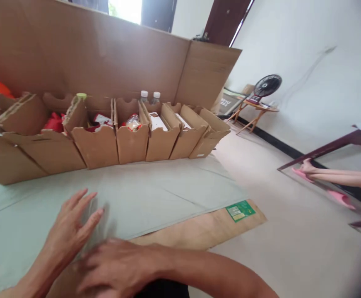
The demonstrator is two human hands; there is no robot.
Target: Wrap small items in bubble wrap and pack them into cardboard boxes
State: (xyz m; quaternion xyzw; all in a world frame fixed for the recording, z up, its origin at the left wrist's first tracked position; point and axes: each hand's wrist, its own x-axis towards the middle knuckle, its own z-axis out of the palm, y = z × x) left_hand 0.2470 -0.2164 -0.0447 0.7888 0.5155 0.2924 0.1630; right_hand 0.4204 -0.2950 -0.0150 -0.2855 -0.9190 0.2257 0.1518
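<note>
My left hand (71,225) lies flat with fingers spread on a pale green sheet (155,194) spread over the floor. My right hand (118,267) reaches across in front of it, fingers apart and blurred, low over the near edge of the sheet; it holds nothing. A flat strip of brown cardboard (199,229) with a green label (240,210) sticks out from under the sheet to the right of my hands.
A row of open cardboard compartments (131,142) holds packets, with two capped bottles (149,97) behind. A tall cardboard wall (106,54) stands behind the row. At right, another person's legs in pink slippers (338,180) lie under a dark table frame (332,147); a fan (266,86) sits on a small table.
</note>
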